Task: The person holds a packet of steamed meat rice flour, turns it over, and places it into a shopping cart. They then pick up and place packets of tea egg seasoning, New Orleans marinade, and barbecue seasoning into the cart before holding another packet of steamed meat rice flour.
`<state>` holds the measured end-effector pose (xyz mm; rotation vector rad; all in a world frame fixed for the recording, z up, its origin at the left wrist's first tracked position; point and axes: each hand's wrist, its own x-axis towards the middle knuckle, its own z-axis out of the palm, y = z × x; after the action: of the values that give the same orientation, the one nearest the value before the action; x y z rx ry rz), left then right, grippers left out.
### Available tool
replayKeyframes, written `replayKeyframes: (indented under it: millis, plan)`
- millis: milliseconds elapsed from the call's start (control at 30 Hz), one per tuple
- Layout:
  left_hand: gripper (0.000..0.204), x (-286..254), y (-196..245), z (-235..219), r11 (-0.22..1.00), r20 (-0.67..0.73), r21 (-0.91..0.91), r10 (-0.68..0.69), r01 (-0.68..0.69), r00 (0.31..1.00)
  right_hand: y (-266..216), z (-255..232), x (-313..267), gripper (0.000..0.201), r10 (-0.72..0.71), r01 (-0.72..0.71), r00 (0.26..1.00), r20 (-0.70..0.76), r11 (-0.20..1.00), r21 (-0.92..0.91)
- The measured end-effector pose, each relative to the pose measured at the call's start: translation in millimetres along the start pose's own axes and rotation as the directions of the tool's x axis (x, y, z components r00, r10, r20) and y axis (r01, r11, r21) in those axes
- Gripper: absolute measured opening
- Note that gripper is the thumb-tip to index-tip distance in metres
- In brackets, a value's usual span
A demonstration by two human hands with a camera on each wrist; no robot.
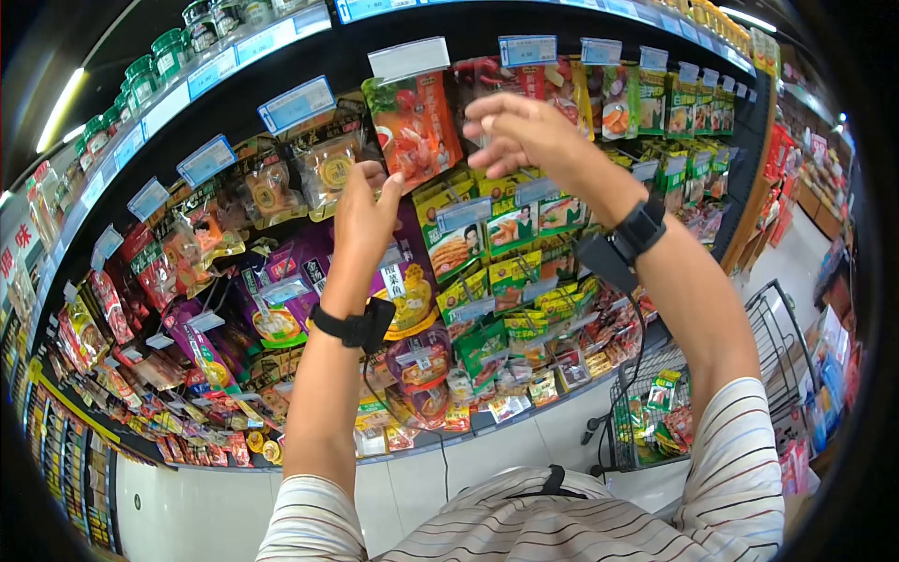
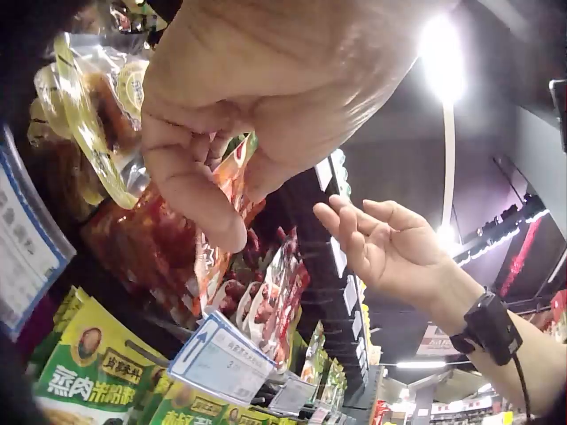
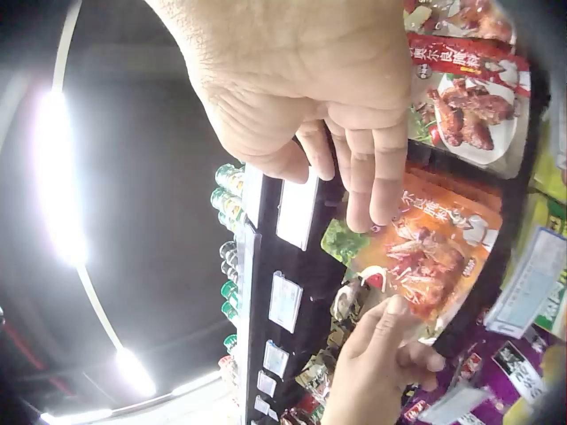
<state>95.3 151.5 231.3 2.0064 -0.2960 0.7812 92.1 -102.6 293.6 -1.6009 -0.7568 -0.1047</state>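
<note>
An orange-red food packet (image 1: 415, 126) hangs on the top row of the shelf, under a white tag. My left hand (image 1: 367, 211) is at its lower left edge; in the left wrist view the thumb and curled fingers of that hand (image 2: 257, 97) pinch the packet's edge (image 2: 232, 181). In the right wrist view the left thumb lies against the packet front (image 3: 425, 257). My right hand (image 1: 524, 136) is raised to the right of the packet, fingers loosely extended and holding nothing. Its fingers overlap the packet's top in the right wrist view, and contact cannot be told.
Yellow-green packets (image 1: 449, 234) hang below on the right, purple packets (image 1: 405, 290) below the left hand, and clear packs (image 1: 330, 169) to the left. Green-lidded jars (image 1: 169, 54) stand on the upper shelf. A cart (image 1: 763, 361) holding packets is at the right.
</note>
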Motion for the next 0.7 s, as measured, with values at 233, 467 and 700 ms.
replayKeyframes:
  millis: [233,467,700]
  plan:
    - [0.042,17,21,9,0.542,0.052,0.551,0.737,-0.635,0.674,35,16,-41,0.047,0.162,-0.165,0.984,0.075,0.986,0.036]
    - [0.053,64,20,35,0.418,0.108,0.746,0.692,-0.518,0.714,41,22,-81,0.046,0.225,-0.237,0.96,0.167,0.97,0.058]
    - [0.049,86,8,50,0.349,0.114,0.835,0.647,-0.425,0.754,48,5,-122,0.043,0.32,-0.327,0.941,0.109,0.943,0.063]
